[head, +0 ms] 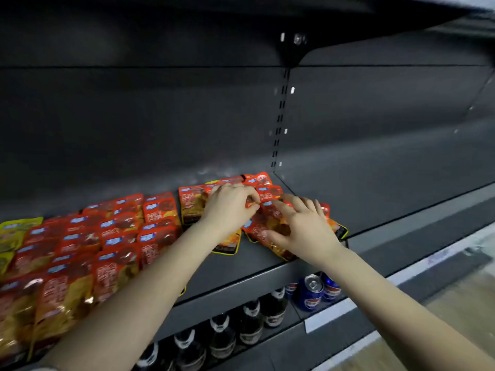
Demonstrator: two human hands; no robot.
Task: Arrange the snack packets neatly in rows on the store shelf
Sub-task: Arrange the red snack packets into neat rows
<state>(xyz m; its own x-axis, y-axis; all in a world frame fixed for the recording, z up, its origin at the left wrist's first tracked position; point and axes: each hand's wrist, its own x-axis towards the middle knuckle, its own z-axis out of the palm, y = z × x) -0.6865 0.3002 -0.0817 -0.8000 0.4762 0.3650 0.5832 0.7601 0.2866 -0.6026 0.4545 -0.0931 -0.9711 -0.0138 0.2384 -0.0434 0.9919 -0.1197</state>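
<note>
Red and orange snack packets lie on a dark grey store shelf point(230, 269). To the left they overlap in neat rows point(107, 242). A loose heap of the same packets point(267, 223) sits at the shelf's right end, near the upright. My left hand point(227, 204) is over the heap, its fingers pinched on the edge of one red packet point(269, 195). My right hand point(302, 231) rests flat on the heap with fingers spread, pressing the packets down. A packet point(191, 203) stands just left of my left hand.
Yellow-green packets point(13, 234) sit at the far left. Below the shelf stand dark bottles point(249, 322) and blue cans point(312, 293). The back panel and a slotted upright point(280, 116) rise behind. To the right runs another shelf bay point(388, 188).
</note>
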